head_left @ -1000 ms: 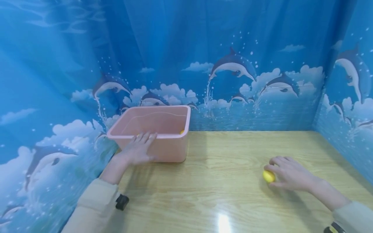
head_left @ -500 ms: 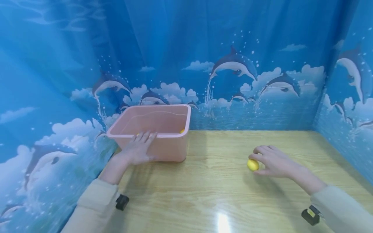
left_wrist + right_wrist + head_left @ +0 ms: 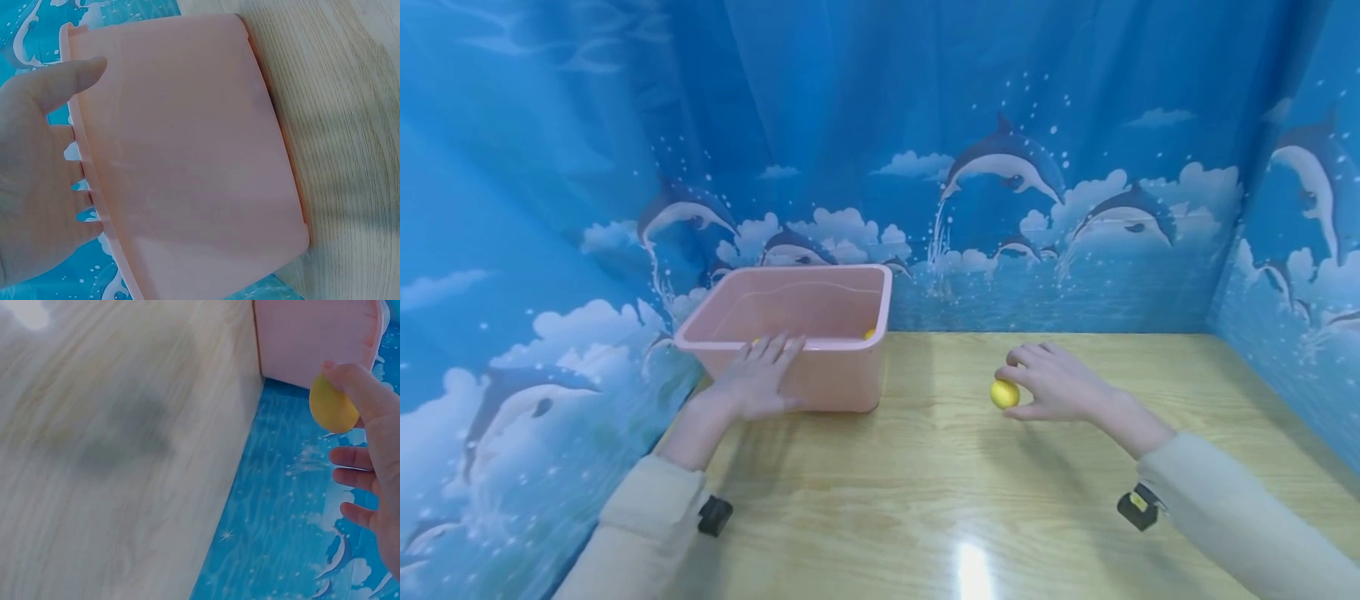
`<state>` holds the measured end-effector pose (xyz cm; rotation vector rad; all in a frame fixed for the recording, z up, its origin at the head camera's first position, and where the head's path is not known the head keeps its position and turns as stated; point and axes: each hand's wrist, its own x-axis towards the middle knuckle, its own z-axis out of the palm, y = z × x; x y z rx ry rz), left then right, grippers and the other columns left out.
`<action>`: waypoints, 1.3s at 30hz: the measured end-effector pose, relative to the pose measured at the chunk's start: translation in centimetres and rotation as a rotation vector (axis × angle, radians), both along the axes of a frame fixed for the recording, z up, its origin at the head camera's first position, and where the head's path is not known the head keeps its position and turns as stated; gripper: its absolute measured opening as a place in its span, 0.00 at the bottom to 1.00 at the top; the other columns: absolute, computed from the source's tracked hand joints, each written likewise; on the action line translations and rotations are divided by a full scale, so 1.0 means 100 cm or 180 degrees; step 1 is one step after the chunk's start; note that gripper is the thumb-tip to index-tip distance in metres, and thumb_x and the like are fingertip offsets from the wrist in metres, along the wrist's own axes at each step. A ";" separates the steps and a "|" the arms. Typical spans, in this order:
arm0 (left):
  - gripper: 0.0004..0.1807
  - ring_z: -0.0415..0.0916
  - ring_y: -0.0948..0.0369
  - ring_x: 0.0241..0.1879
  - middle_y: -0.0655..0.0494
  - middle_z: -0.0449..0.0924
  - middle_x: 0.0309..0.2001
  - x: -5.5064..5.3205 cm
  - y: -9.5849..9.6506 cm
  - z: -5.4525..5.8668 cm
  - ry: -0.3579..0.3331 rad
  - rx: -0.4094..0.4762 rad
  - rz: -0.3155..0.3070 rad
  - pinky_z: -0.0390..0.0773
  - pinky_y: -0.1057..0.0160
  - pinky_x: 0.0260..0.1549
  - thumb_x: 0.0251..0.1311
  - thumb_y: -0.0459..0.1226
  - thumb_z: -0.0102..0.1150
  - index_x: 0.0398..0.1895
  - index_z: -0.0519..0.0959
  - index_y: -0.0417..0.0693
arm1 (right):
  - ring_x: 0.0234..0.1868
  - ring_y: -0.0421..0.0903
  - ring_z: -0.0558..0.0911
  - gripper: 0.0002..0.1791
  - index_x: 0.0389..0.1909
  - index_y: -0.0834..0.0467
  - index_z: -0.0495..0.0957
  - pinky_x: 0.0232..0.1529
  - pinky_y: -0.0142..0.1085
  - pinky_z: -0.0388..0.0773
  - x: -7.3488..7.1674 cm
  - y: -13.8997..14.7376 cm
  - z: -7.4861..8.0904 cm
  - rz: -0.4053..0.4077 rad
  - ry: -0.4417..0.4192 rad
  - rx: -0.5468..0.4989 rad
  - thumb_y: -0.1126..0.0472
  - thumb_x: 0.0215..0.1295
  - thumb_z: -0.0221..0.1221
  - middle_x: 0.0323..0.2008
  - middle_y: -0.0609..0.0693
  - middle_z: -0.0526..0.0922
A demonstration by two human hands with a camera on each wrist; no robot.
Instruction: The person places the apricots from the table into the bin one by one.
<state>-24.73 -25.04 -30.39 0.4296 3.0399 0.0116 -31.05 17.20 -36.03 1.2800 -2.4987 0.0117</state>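
Observation:
My right hand pinches a lemon between thumb and fingers, held above the table to the right of a pink bin. In the right wrist view the lemon looks smooth and oval, and the other fingers stay apart from it. My left hand grips the bin's near rim. The left wrist view has its thumb on the outer wall of the bin and the fingers reaching over the rim, their tips hidden. Inside the bin, a bit of something yellow shows at the right.
The bin stands at the back left of a wood-grain table. Blue curtains printed with dolphins close off the back and both sides. Open table surface lies between the bin and my right hand.
My right hand has carried the lemon leftward and away from me, closer to the bin. My left hand has kept its place on the rim.

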 end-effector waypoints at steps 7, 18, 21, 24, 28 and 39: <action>0.50 0.30 0.43 0.70 0.41 0.34 0.73 0.001 0.002 0.001 -0.0011 -0.0010 0.0030 0.34 0.42 0.65 0.57 0.58 0.52 0.73 0.39 0.46 | 0.42 0.49 0.74 0.24 0.43 0.52 0.78 0.42 0.48 0.71 -0.006 -0.019 0.014 0.0008 -0.0012 -0.0070 0.42 0.49 0.65 0.39 0.49 0.75; 0.50 0.31 0.42 0.70 0.40 0.35 0.72 0.000 0.001 0.000 -0.0008 -0.0018 0.0022 0.35 0.42 0.65 0.58 0.57 0.52 0.73 0.39 0.46 | 0.37 0.47 0.71 0.25 0.47 0.53 0.78 0.38 0.45 0.69 -0.019 -0.046 0.042 -0.0075 -0.0050 -0.0150 0.42 0.53 0.62 0.35 0.48 0.74; 0.50 0.32 0.42 0.70 0.39 0.36 0.72 0.000 0.001 0.000 0.0003 -0.0021 0.0011 0.35 0.42 0.65 0.58 0.57 0.52 0.73 0.40 0.45 | 0.38 0.47 0.71 0.24 0.47 0.53 0.78 0.38 0.44 0.68 -0.023 -0.057 0.051 -0.0120 -0.0100 -0.0142 0.42 0.54 0.61 0.36 0.48 0.74; 0.50 0.32 0.42 0.70 0.39 0.36 0.72 0.000 0.001 0.000 0.0001 -0.0036 0.0003 0.35 0.42 0.65 0.58 0.57 0.52 0.73 0.40 0.44 | 0.40 0.47 0.71 0.25 0.48 0.52 0.78 0.39 0.43 0.68 -0.025 -0.069 0.060 -0.0168 -0.0171 -0.0140 0.41 0.55 0.60 0.38 0.48 0.74; 0.50 0.32 0.42 0.70 0.40 0.36 0.72 -0.001 0.000 -0.001 0.0002 -0.0038 0.0003 0.36 0.42 0.65 0.58 0.58 0.52 0.73 0.40 0.45 | 0.40 0.47 0.70 0.26 0.50 0.52 0.77 0.40 0.42 0.67 -0.029 -0.087 0.072 -0.0168 -0.0254 -0.0117 0.41 0.56 0.60 0.39 0.48 0.74; 0.49 0.32 0.43 0.70 0.40 0.35 0.72 0.000 -0.001 0.001 -0.0042 0.0000 -0.0002 0.35 0.43 0.66 0.58 0.58 0.51 0.74 0.40 0.46 | 0.42 0.48 0.69 0.28 0.55 0.51 0.74 0.41 0.43 0.66 -0.036 -0.134 0.098 -0.0086 -0.0309 -0.0043 0.41 0.57 0.58 0.42 0.51 0.73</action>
